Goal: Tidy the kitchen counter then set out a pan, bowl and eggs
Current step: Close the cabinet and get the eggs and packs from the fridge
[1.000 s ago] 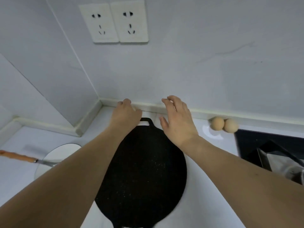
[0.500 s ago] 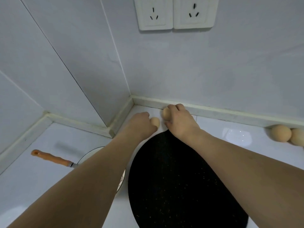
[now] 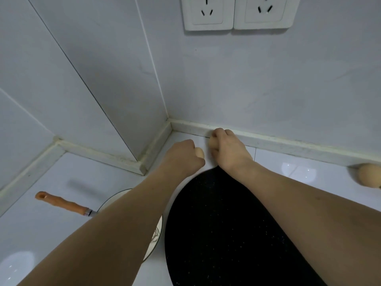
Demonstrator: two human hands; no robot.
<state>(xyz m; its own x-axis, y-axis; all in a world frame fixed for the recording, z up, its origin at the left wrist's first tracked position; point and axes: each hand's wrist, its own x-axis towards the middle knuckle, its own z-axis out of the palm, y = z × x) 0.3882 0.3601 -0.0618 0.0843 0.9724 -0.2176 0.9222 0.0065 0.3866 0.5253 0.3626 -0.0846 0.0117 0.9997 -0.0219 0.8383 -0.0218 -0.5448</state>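
Since a second ago my hands have gone from hovering over the far rim of the pan to closing on an egg apiece, and my head has swung left, so the two spare eggs have slid to the right edge of view.

Nearest me, my forearms cross over the black pan (image 3: 222, 234), which lies flat on the white counter (image 3: 41, 223). To its left sits the white bowl (image 3: 115, 198), a whisk with an orange handle (image 3: 61, 203) resting in it.

Past the pan's far rim, my left hand (image 3: 181, 155) is curled round one egg (image 3: 199, 152), whose end shows at the thumb side. My right hand (image 3: 226, 149) grips a second egg (image 3: 212, 143), fingers wrapped over its top, just short of the wall's base strip (image 3: 288, 141). The two eggs lie side by side, almost touching, each hidden too far to judge its long axis.

Both eggs are beyond the pan, so I judge the next move is a lift and a draw back toward me. Another egg (image 3: 369, 177) rests well off to the right against the wall, nearer my right hand.

On the wall above are two sockets (image 3: 239, 13).
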